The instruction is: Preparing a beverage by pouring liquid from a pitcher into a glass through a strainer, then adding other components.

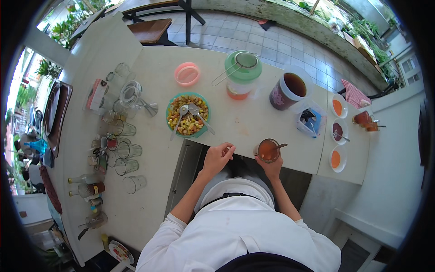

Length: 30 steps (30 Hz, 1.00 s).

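Observation:
My right hand (271, 166) grips a clear drinking glass (255, 150) at the table's front edge. Inside the glass is an orange-brown drink (267, 151), and a spoon (281, 146) leans out over its right rim. Loosely curled, with nothing visible in it, my left hand (219, 157) hovers by the same edge, left of the glass. Beyond it, a teal bowl (198, 135) holds diced fruit (187, 127) with two metal spoons (200, 117) lying on top.
At the back stand a green-lidded container (243, 76) under a strainer (246, 60), a pink container (187, 74) and a pitcher (280, 97) of dark liquid. Empty glasses (129, 149) and bottles (90, 179) line the left. Small white bowls (344, 159) and filled glasses (362, 118) sit right.

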### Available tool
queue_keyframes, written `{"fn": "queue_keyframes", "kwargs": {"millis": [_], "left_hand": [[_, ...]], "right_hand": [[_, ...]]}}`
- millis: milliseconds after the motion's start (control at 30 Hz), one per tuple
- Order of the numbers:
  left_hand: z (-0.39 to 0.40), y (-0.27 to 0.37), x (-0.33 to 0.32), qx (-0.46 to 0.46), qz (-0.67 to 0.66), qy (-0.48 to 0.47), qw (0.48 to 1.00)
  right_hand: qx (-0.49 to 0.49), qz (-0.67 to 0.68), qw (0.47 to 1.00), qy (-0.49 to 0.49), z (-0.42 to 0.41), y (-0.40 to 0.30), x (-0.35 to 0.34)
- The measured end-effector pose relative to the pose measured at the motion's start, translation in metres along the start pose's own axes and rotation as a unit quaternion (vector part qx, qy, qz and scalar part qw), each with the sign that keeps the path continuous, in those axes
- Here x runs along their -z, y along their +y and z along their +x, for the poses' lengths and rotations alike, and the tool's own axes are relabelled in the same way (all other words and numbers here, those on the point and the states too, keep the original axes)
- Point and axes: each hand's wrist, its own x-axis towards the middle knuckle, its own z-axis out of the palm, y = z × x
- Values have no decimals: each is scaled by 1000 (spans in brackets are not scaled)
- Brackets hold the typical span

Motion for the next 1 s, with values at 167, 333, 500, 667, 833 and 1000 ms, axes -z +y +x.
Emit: {"fn": "queue_keyframes", "kwargs": {"millis": [167, 333, 500, 667, 833, 1000], "left_hand": [[-16, 2, -7, -27, 1, -24, 999], [-46, 8, -16, -39, 11, -68, 997], [-79, -3, -27, -35, -2, -78, 996], [-106, -15, -44, -21, 8, -107, 994], [-115, -6, -76, -14, 49, -129, 990], [-101, -2, -135, -48, 135, -133, 981]], "right_hand": [[0, -6, 998, 55, -19, -30, 33], [4, 2, 993, 120, -34, -48, 70], [-36, 5, 983, 181, -47, -61, 110], [-41, -13, 978, 203, -56, -45, 161], [-35, 7, 973, 228, -59, -38, 221], [-41, 55, 976, 207, -49, -19, 289]]}}
